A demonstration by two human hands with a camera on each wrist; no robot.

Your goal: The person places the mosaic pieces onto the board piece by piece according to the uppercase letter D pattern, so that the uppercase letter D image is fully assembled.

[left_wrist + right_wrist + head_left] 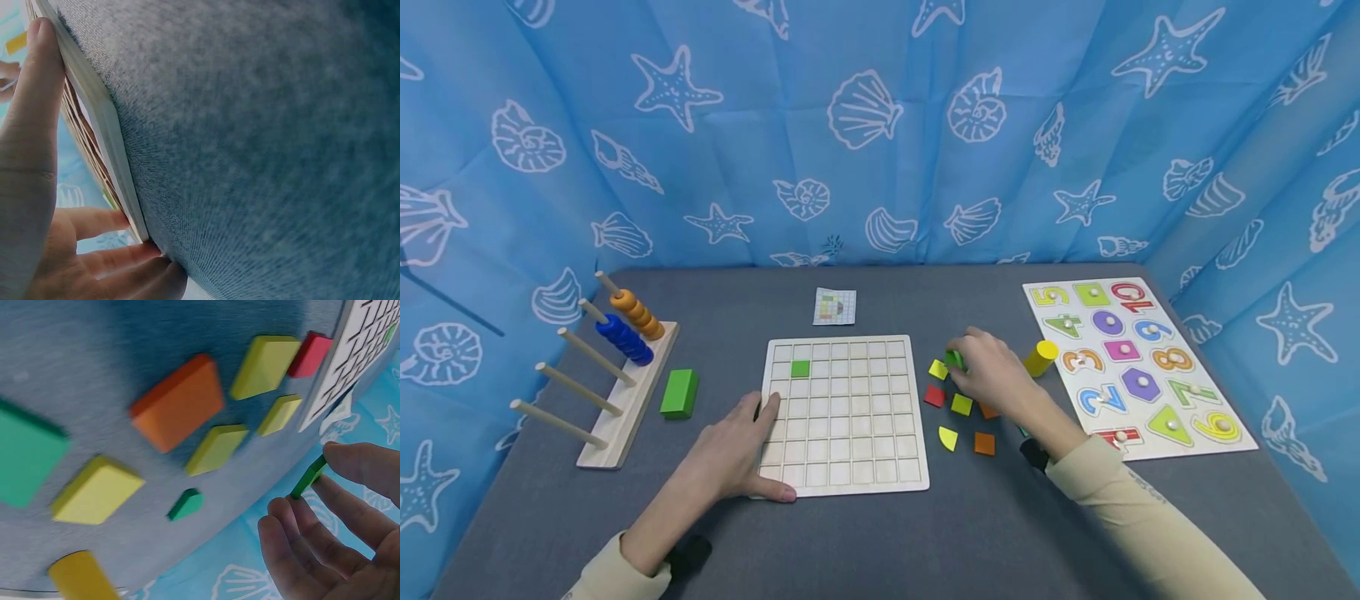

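Observation:
My left hand (730,457) rests at the near left corner of a white gridded wooden board (917,490). Its thumb lies on the near edge and its fingers touch the left side, as the left wrist view also shows. One green square tile (801,369) sits in an upper left cell. Right of the board, my right hand (988,365) pinches a small green tile (310,477) between thumb and fingertips, held above the table. Around and below it lie loose tiles: a red one (934,396), yellow squares (962,405), a yellow quarter-round (948,438) and an orange square (984,443).
A wooden peg rack (643,375) with orange and blue beads stands at left, beside a green block (680,394). A small printed card (834,307) lies behind the board. At right are a yellow cylinder (1041,357) and a number-and-shape puzzle board (1105,346). A blue curtain (880,183) hangs behind.

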